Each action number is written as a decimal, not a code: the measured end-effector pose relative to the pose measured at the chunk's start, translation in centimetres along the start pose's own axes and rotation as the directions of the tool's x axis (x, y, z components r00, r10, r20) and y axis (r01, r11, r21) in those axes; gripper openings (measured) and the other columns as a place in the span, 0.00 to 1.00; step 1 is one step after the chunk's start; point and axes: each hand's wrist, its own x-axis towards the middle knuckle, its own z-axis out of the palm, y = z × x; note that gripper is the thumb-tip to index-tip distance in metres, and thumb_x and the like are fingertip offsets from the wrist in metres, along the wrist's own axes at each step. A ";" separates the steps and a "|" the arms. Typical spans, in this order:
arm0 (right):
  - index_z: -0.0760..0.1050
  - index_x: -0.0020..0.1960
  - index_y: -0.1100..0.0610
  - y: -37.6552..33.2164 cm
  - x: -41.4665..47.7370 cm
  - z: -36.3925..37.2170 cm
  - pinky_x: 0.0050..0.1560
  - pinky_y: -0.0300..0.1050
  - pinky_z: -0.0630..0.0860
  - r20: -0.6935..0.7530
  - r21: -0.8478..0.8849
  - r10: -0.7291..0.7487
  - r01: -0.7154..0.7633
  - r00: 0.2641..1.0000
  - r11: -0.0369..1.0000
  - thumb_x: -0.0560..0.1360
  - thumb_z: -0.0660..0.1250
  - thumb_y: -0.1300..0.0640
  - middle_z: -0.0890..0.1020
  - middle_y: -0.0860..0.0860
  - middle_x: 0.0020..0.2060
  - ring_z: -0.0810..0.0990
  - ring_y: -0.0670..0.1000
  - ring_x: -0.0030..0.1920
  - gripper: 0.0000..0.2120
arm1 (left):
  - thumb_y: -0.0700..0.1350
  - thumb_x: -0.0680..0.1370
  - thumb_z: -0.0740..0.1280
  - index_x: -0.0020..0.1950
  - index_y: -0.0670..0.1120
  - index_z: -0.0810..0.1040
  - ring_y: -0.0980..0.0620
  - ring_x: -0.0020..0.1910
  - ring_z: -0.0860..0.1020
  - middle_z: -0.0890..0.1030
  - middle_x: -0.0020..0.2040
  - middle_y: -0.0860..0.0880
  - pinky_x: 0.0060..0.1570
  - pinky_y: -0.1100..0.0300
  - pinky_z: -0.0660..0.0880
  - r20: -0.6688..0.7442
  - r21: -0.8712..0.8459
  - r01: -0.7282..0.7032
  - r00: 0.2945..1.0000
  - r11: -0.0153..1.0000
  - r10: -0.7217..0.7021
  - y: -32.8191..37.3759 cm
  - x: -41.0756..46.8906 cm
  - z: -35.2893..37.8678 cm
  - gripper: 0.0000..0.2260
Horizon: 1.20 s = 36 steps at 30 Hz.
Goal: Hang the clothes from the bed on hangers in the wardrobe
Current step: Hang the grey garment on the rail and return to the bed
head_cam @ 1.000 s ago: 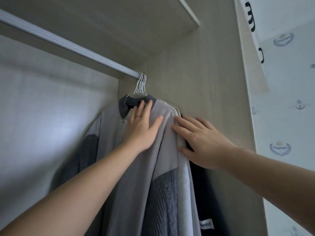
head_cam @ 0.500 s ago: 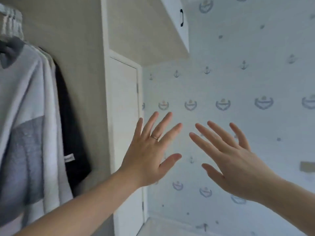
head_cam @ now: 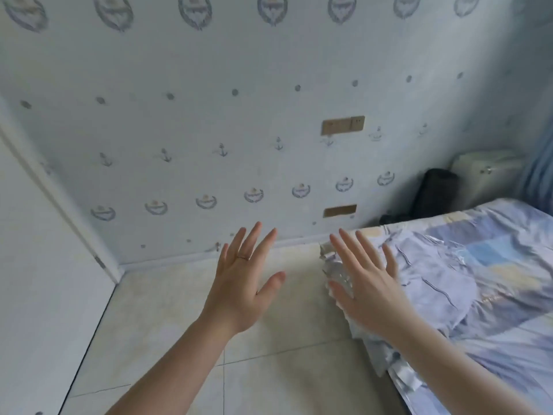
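A pale lilac-blue garment (head_cam: 434, 283) with thin dark stripes lies crumpled on the bed (head_cam: 508, 250), near its left edge. My right hand (head_cam: 368, 283) hovers in front of that garment with fingers spread, holding nothing. My left hand (head_cam: 242, 280), with a ring on one finger, is raised over the floor to the left of the bed, fingers also apart and empty. The wardrobe's hanging rail and hangers are out of view.
A white wardrobe door (head_cam: 45, 265) stands along the left. Pale floor tiles (head_cam: 269, 369) lie between it and the bed. The papered wall (head_cam: 239, 130) is ahead. A black bag (head_cam: 434, 193) and a white unit (head_cam: 484, 172) sit beyond the bed.
My view has swung right and down, from the clothes hanging in the wardrobe to the bed. Both hands left the hung shirt and now float open toward the garment on the bed.
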 end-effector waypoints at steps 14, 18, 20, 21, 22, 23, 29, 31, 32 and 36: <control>0.42 0.79 0.42 11.6 7.1 10.0 0.76 0.55 0.36 0.191 0.042 0.631 -0.649 0.752 0.760 0.80 0.55 0.42 0.46 0.41 0.79 0.40 0.47 0.78 0.33 | 0.72 0.73 0.46 0.81 0.60 0.51 0.56 0.80 0.43 0.48 0.81 0.59 0.76 0.54 0.43 0.424 -0.198 -0.103 0.888 0.975 0.180 -5.1 19.3 18.4 0.37; 0.43 0.79 0.41 15.2 7.9 11.2 0.76 0.54 0.36 0.185 0.037 0.747 -0.764 0.638 0.644 0.80 0.57 0.42 0.47 0.41 0.79 0.41 0.47 0.79 0.33 | 0.72 0.73 0.46 0.81 0.60 0.51 0.58 0.80 0.42 0.48 0.81 0.59 0.78 0.51 0.45 0.487 -0.229 -0.151 0.838 0.962 0.247 -4.3 24.4 22.2 0.37; 0.43 0.79 0.41 17.2 8.3 11.4 0.76 0.54 0.38 0.176 0.036 0.790 -0.806 0.587 0.590 0.80 0.57 0.42 0.47 0.40 0.79 0.42 0.47 0.79 0.33 | 0.72 0.72 0.45 0.81 0.60 0.52 0.57 0.80 0.43 0.49 0.82 0.58 0.78 0.50 0.47 0.520 -0.236 -0.161 0.812 0.958 0.264 -3.5 26.8 24.2 0.38; 0.43 0.79 0.41 18.3 8.6 11.5 0.76 0.54 0.38 0.173 0.029 0.808 -0.823 0.563 0.567 0.80 0.57 0.42 0.48 0.41 0.79 0.42 0.47 0.79 0.34 | 0.73 0.72 0.45 0.80 0.60 0.52 0.56 0.80 0.43 0.49 0.82 0.58 0.78 0.50 0.46 0.537 -0.240 -0.168 0.798 0.956 0.275 -3.0 28.1 25.3 0.38; 0.44 0.79 0.41 19.5 8.8 11.5 0.76 0.54 0.39 0.165 0.026 0.825 -0.838 0.541 0.544 0.80 0.58 0.42 0.48 0.41 0.79 0.42 0.47 0.79 0.34 | 0.73 0.72 0.45 0.80 0.61 0.53 0.56 0.80 0.43 0.50 0.81 0.58 0.78 0.50 0.46 0.551 -0.247 -0.175 0.784 0.953 0.287 -2.4 29.3 26.4 0.38; 0.44 0.79 0.41 20.8 9.1 11.6 0.76 0.54 0.39 0.157 0.026 0.840 -0.853 0.519 0.522 0.80 0.58 0.43 0.48 0.41 0.79 0.42 0.47 0.79 0.33 | 0.73 0.71 0.45 0.80 0.61 0.53 0.56 0.80 0.43 0.49 0.81 0.59 0.78 0.50 0.46 0.565 -0.253 -0.181 0.770 0.950 0.297 -1.8 30.4 27.5 0.38; 0.44 0.79 0.42 30.4 11.5 11.4 0.76 0.56 0.40 0.157 0.058 0.885 -0.899 0.438 0.435 0.80 0.56 0.43 0.48 0.41 0.79 0.43 0.48 0.79 0.33 | 0.71 0.73 0.47 0.80 0.64 0.50 0.58 0.79 0.41 0.47 0.81 0.62 0.77 0.52 0.43 0.626 -0.260 -0.222 0.702 0.940 0.339 3.2 38.5 34.1 0.35; 0.45 0.79 0.43 34.6 12.2 11.1 0.76 0.57 0.42 0.159 0.060 0.898 -0.912 0.411 0.407 0.80 0.57 0.43 0.49 0.41 0.79 0.45 0.48 0.79 0.32 | 0.69 0.77 0.51 0.80 0.63 0.50 0.57 0.80 0.42 0.47 0.81 0.60 0.77 0.53 0.42 0.649 -0.233 -0.245 0.681 0.941 0.338 5.3 41.1 36.3 0.32; 0.46 0.79 0.43 36.6 12.5 10.9 0.76 0.57 0.43 0.162 0.060 0.905 -0.919 0.394 0.389 0.80 0.57 0.43 0.50 0.42 0.79 0.45 0.49 0.79 0.32 | 0.67 0.79 0.53 0.80 0.62 0.50 0.57 0.80 0.41 0.47 0.81 0.59 0.77 0.52 0.42 0.667 -0.217 -0.253 0.667 0.943 0.332 6.4 42.3 37.2 0.30; 0.46 0.79 0.44 44.4 13.4 9.8 0.76 0.58 0.45 0.188 0.059 0.924 -0.943 0.333 0.328 0.80 0.57 0.43 0.51 0.43 0.79 0.47 0.50 0.79 0.33 | 0.63 0.82 0.54 0.81 0.62 0.49 0.57 0.79 0.39 0.46 0.82 0.59 0.78 0.49 0.44 0.719 -0.189 -0.278 0.614 0.942 0.326 10.3 47.3 41.4 0.28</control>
